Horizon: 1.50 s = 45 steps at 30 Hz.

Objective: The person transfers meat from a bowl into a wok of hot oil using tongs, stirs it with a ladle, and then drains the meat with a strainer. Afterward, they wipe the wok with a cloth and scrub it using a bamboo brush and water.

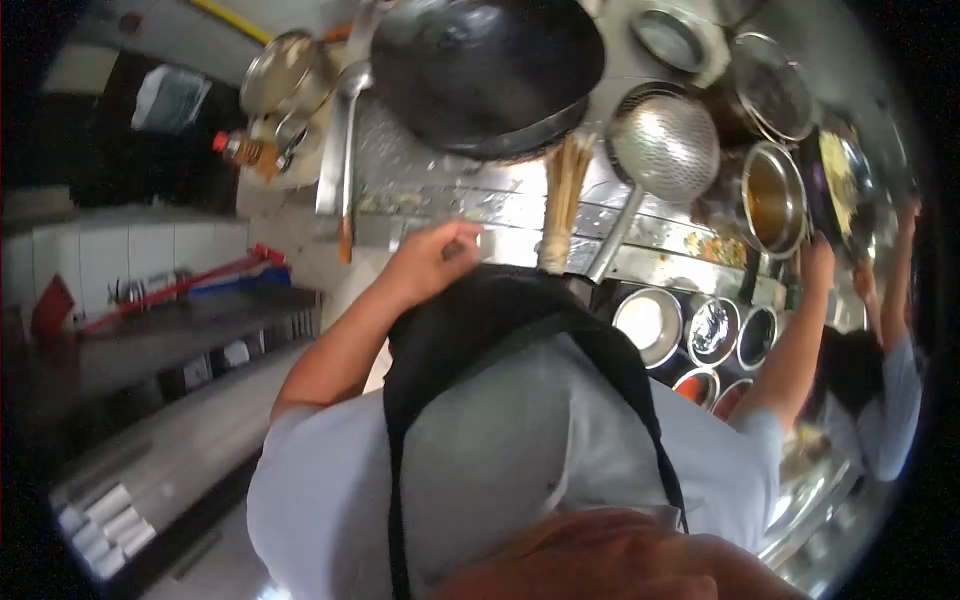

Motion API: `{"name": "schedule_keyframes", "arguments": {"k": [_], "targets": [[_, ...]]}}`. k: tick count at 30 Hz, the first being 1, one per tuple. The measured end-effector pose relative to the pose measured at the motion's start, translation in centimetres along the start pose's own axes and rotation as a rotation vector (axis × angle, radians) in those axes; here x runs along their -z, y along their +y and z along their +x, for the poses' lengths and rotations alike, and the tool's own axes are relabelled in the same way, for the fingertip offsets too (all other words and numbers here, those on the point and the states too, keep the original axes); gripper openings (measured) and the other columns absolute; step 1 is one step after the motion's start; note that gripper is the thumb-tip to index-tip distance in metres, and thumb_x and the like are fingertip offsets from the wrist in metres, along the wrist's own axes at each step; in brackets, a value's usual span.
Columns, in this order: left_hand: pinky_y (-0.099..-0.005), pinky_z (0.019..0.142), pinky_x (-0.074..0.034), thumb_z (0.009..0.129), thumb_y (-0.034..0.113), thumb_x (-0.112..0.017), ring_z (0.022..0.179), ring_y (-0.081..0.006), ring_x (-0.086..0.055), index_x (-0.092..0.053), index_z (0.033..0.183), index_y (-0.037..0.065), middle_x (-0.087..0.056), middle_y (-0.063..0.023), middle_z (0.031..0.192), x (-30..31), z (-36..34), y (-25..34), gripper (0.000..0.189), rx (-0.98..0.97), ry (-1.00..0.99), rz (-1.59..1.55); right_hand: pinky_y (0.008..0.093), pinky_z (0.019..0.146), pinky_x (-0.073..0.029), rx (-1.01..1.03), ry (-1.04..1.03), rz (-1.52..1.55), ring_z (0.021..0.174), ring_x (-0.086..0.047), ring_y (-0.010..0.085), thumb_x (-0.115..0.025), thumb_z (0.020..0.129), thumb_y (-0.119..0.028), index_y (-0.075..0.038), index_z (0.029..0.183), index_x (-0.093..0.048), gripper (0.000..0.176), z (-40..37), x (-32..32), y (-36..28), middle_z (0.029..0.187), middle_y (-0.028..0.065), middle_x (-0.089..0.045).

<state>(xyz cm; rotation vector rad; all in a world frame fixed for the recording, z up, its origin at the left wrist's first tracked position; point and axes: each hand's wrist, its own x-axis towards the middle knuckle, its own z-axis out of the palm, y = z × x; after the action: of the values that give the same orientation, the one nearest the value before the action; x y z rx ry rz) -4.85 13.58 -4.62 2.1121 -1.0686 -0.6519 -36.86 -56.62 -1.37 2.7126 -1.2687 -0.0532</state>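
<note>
The left hand curls on the near worktop edge; if it grips anything, I cannot tell; the right hand is by the pot, fingers too blurry to read; far off, the wok looks empty and the ladle lies beside it, so cooking seems not begun.
</note>
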Motion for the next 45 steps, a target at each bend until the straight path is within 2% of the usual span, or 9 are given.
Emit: {"name": "schedule_keyframes", "arguments": {"k": [6, 14, 17, 23, 30, 35, 38, 41, 45], "targets": [[-0.0319, 0.079, -0.050, 0.086, 0.033, -0.063, 0.087, -0.0203, -0.065, -0.068, 0.101, 0.005, -0.069, -0.0098, 0.094, 2.3, -3.7, -8.8, 0.032, 0.556, 0.591, 0.029, 0.0412, 0.085, -0.049, 0.048, -0.104, 0.422, 0.099, -0.064, 0.0321, -0.061, 0.087, -0.028, 0.000, 0.122, -0.058, 0.045, -7.8, 5.2, -17.1, 0.109, 0.0242, -0.064], [-0.0426, 0.079, -0.051, 0.080, 0.039, -0.064, 0.086, -0.0335, -0.066, -0.066, 0.098, 0.002, -0.067, -0.0178, 0.094, -1.5, -2.1, -10.4, 0.041, 0.381, 0.409, 0.157, 0.0401, 0.078, -0.048, 0.375, -0.182, 0.468, 0.087, -0.066, 0.0343, -0.067, 0.078, -0.026, 0.003, 0.107, -0.063, 0.042, -10.5, 6.4, -41.8, 0.092, 0.0250, -0.066], [-0.0444, 0.081, -0.051, 0.081, 0.039, -0.064, 0.092, -0.0343, -0.064, -0.065, 0.098, 0.002, -0.066, -0.0190, 0.097, -2.3, 0.1, -8.9, 0.040, 0.461, 0.029, 0.410, 0.0409, 0.079, -0.049, 0.312, -0.265, 0.246, 0.085, -0.066, 0.0373, -0.066, 0.079, -0.025, 0.002, 0.109, -0.063, 0.040, -11.4, 8.2, -46.9, 0.087, 0.0241, -0.067], [-0.0440, 0.085, -0.048, 0.086, 0.030, -0.063, 0.101, -0.0349, -0.061, -0.059, 0.109, 0.000, -0.063, -0.0216, 0.107, -2.1, 0.4, -10.8, 0.038, 0.216, 0.064, 0.136, 0.0413, 0.092, -0.048, 0.320, 0.221, 0.486, 0.108, -0.059, 0.0359, -0.064, 0.084, -0.019, -0.003, 0.118, -0.059, 0.038, -19.6, 15.5, -48.4, 0.116, 0.0201, -0.060], [-0.0304, 0.086, -0.046, 0.094, 0.026, -0.056, 0.097, -0.0163, -0.059, -0.057, 0.115, -0.002, -0.065, -0.0117, 0.103, 8.1, 0.9, -1.6, 0.035, -0.067, -0.218, -0.521, 0.0437, 0.099, -0.042, 1.108, 0.084, 0.678, 0.117, -0.051, 0.0355, -0.072, 0.061, -0.005, -0.009, 0.127, -0.053, 0.069, -26.0, 17.4, -53.2, 0.122, 0.0136, -0.057], [-0.0303, 0.096, -0.042, 0.089, 0.026, -0.065, 0.109, -0.0143, -0.053, -0.052, 0.121, -0.003, -0.056, -0.0088, 0.118, 9.2, 2.9, 4.2, 0.045, -0.161, -0.341, -1.354, 0.0416, 0.082, -0.049, 0.655, 0.065, 0.792, 0.092, -0.061, 0.0339, -0.070, 0.070, -0.018, -0.005, 0.104, -0.065, 0.036, -24.6, 18.5, -48.9, 0.096, 0.0131, -0.064], [-0.0299, 0.097, -0.040, 0.083, 0.006, -0.068, 0.110, -0.0144, -0.052, -0.049, 0.121, -0.002, -0.057, -0.0084, 0.117, 7.9, 4.7, 7.6, 0.044, -0.094, -0.244, -0.664, 0.0389, 0.084, -0.050, 0.599, 0.092, 0.870, 0.096, -0.062, 0.0325, -0.070, 0.072, -0.016, -0.004, 0.104, -0.066, 0.035, -24.0, 18.2, -45.2, 0.102, 0.0145, -0.065], [-0.0295, 0.095, -0.042, 0.086, 0.002, -0.062, 0.107, -0.0156, -0.055, -0.049, 0.123, -0.002, -0.058, -0.0096, 0.116, 5.6, 7.8, 10.5, 0.039, -0.192, -0.183, -0.742, 0.0318, 0.084, -0.049, 0.434, -0.193, 1.076, 0.091, -0.064, 0.0227, -0.067, 0.078, -0.012, -0.001, 0.109, -0.064, 0.033, -22.1, 19.1, -40.5, 0.102, 0.0159, -0.067], [-0.0298, 0.090, -0.046, 0.089, 0.002, -0.058, 0.100, -0.0172, -0.060, -0.049, 0.124, -0.003, -0.061, -0.0119, 0.111, 5.1, 10.4, 12.4, 0.037, -0.224, -0.096, -0.692, 0.0367, 0.083, -0.050, 0.120, 0.094, 1.124, 0.093, -0.066, 0.0283, -0.064, 0.080, -0.019, -0.003, 0.116, -0.062, 0.040, -15.4, 17.8, -30.4, 0.103, 0.0186, -0.067]]}}
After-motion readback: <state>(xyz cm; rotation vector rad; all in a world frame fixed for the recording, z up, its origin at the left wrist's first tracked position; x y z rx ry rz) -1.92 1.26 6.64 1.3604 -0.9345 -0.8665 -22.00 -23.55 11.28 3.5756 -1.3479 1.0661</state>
